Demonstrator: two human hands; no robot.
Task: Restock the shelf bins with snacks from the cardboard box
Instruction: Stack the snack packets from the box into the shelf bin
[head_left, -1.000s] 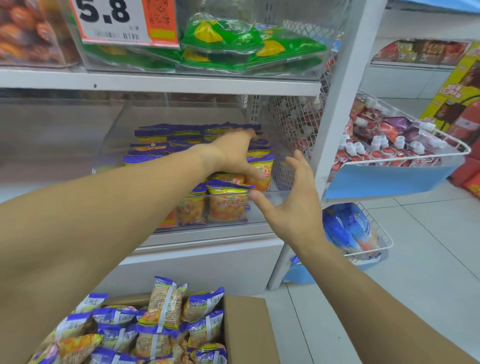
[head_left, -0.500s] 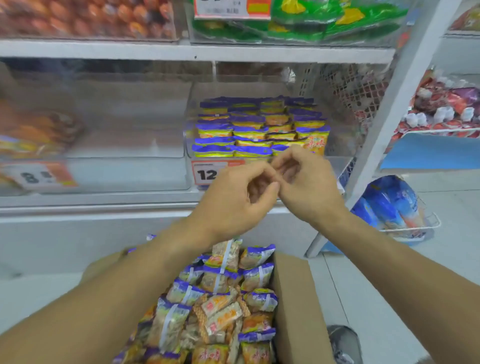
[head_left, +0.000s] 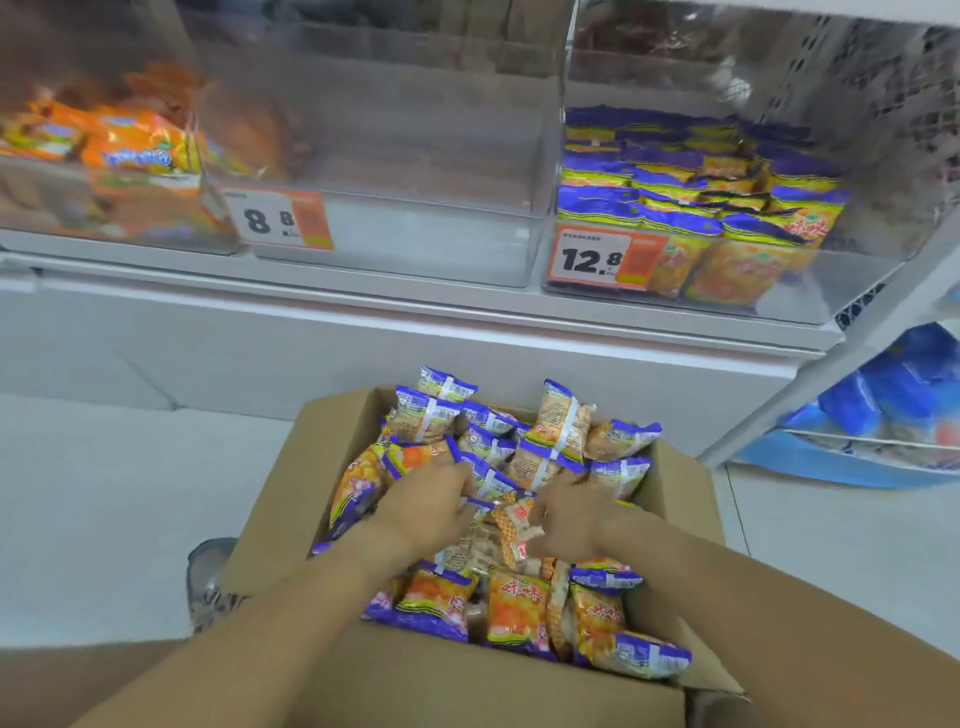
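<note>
I had both hands in the cardboard box (head_left: 332, 488). The left hand (head_left: 426, 512) and right hand (head_left: 569, 519) each curled around snack packets (head_left: 511, 525).

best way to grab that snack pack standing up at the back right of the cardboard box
Pinch the upright orange snack packet with the purple top by its crimped purple top seal, coming straight down from above. It stands taller than its neighbours in the brown cardboard box, so that flat seal is exposed, while its sides look wedged between other packets.
</note>
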